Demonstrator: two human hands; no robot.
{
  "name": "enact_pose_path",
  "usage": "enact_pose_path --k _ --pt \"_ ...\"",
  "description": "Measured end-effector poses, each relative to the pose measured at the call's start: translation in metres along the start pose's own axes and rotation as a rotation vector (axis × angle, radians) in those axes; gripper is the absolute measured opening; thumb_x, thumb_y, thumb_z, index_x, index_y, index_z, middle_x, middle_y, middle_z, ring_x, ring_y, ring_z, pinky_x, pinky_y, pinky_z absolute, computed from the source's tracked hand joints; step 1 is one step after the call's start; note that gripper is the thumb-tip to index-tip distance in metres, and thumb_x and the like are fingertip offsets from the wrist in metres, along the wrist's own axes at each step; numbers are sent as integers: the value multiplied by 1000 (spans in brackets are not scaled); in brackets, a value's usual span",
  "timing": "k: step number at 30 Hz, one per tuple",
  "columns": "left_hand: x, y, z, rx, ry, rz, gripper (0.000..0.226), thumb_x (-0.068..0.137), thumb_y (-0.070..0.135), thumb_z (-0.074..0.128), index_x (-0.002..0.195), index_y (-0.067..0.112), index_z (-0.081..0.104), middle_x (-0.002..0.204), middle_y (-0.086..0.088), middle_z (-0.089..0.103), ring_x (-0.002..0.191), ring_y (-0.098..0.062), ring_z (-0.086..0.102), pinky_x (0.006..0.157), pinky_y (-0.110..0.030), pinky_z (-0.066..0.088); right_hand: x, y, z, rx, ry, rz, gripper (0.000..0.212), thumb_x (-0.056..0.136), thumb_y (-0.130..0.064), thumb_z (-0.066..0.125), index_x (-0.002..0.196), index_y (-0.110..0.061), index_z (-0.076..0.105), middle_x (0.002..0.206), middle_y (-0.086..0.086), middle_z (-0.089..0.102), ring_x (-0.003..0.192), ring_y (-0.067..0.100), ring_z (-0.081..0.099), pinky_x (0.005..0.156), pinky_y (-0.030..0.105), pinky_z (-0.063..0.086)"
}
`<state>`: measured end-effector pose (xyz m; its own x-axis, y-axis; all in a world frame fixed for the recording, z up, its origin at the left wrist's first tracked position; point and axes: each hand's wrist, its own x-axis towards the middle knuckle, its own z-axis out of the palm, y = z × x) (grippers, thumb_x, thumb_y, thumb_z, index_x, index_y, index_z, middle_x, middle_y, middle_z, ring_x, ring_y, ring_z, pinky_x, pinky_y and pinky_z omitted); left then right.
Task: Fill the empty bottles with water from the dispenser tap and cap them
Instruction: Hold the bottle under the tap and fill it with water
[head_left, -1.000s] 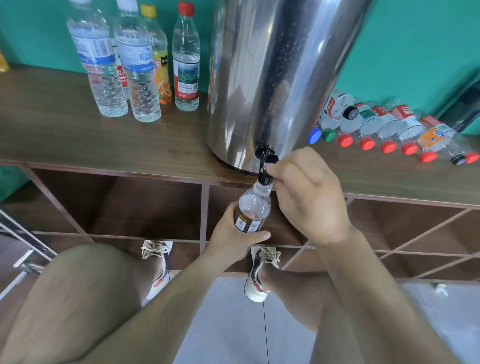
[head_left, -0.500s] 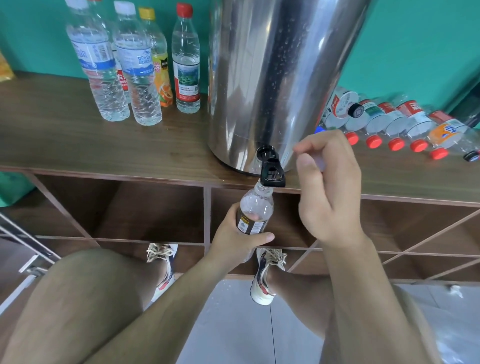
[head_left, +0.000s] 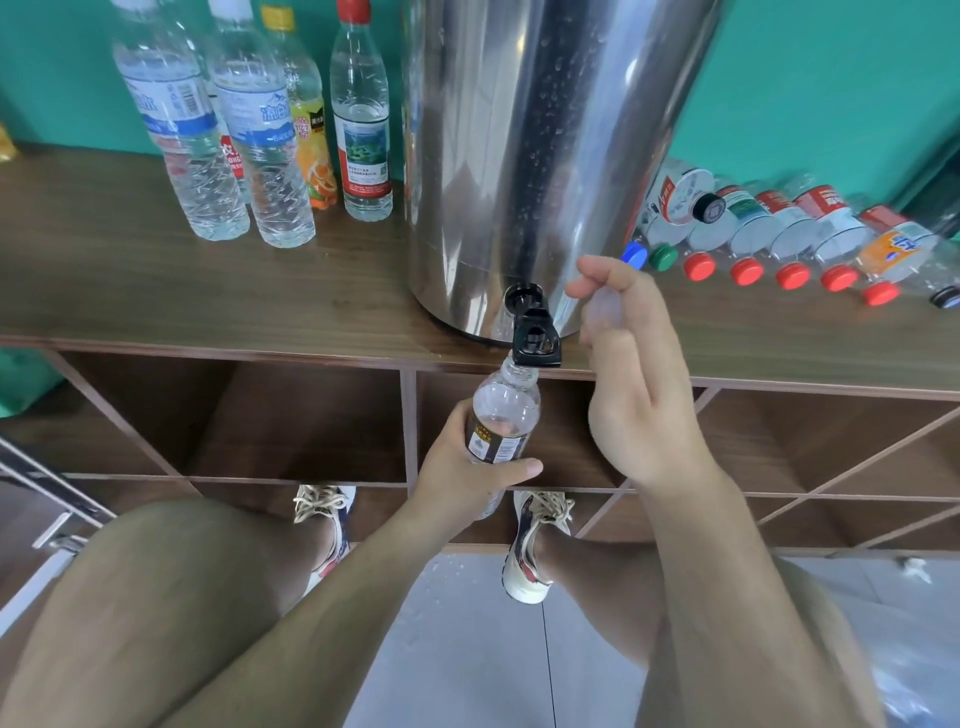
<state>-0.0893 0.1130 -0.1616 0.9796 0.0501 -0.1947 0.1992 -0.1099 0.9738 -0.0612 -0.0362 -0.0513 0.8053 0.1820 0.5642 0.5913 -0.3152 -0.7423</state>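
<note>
Wooden table (head_left: 208, 291) carries a steel dispenser (head_left: 519, 156); beneath its black tap (head_left: 535, 340) left fingers (head_left: 519, 467) grip an uncapped clear plastic bottle (head_left: 504, 410), seemingly filling; right fingers (head_left: 597, 270) curl loosely (round a cap? cannot tell); capped empties (head_left: 779, 234) wait rightward.

Our laced sneakers (head_left: 535, 551) on the pale tiled floor (head_left: 467, 654), open wooden cubbies (head_left: 291, 415) under the brown countertop (head_left: 156, 291), teal wall (head_left: 805, 78) behind, metal rails (head_left: 47, 493) at our left

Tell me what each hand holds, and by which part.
The left hand grips the small bottle round its labelled middle. The right hand is clear of the tap; whether its curled fingers hide something cannot be told.
</note>
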Motion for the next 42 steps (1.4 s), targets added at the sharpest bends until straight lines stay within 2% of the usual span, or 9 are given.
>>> enact_pose_path --k 7,14,18,22,26,30,33,36,42 --pt "1 1 -1 -18 -10 -13 63 73 11 92 113 38 51 98 23 68 81 21 61 61 -1 45 2 34 -5 -114 12 8 41 106 -13 51 145 1 47 119 -28 52 134 20 53 114 38 47" --pt "-3 4 -1 -22 -11 -26 69 72 23 93 121 43 49 100 29 68 89 17 63 71 -11 44 3 69 -26 -291 150 412 36 95 -16 75 131 -17 67 122 -5 58 117 16 64 96 14 48" --pt "-3 5 0 -25 -4 -29 74 72 25 93 127 42 47 104 28 66 91 16 62 72 -12 42 3 81 -29 -326 178 553 29 91 -31 78 119 -28 71 114 -11 66 120 12 58 106 35 46" --pt "-2 5 1 -25 -5 -25 77 73 27 92 130 43 43 110 27 62 96 9 58 73 -12 41 4 85 -26 -376 174 538 28 91 -30 77 117 -29 67 101 -28 60 124 18 56 112 48 42" --pt "-2 4 0 -23 -12 -19 80 72 27 93 134 40 45 116 23 64 103 5 60 78 -16 45 6 79 -27 -423 167 540 53 92 -38 75 140 -23 56 130 -11 64 132 19 48 116 43 37" --pt "-1 1 0 -44 1 -15 73 70 19 94 125 40 51 108 22 69 93 12 65 73 -12 48 15 24 -28 -221 241 279 20 99 -32 69 113 -17 69 99 -10 70 93 3 63 93 31 54" --pt "1 0 2 -53 1 -7 65 70 15 94 114 42 54 99 25 71 91 13 65 67 -8 50 19 -20 -22 -217 46 185 34 92 -53 73 109 -24 70 99 -12 69 88 4 63 78 16 47" --pt "1 -1 3 -70 2 -6 64 71 13 93 113 42 54 101 24 72 92 11 66 69 -9 50 17 -39 -11 -307 -214 242 69 72 -78 72 125 -33 66 113 -19 66 109 -2 60 87 12 45" --pt "1 -1 2 -82 -13 -9 72 71 15 93 126 39 52 109 18 72 97 9 67 73 -12 50 16 -34 -1 -302 -225 179 52 86 -40 82 133 -24 67 112 -15 70 99 0 62 92 14 47"
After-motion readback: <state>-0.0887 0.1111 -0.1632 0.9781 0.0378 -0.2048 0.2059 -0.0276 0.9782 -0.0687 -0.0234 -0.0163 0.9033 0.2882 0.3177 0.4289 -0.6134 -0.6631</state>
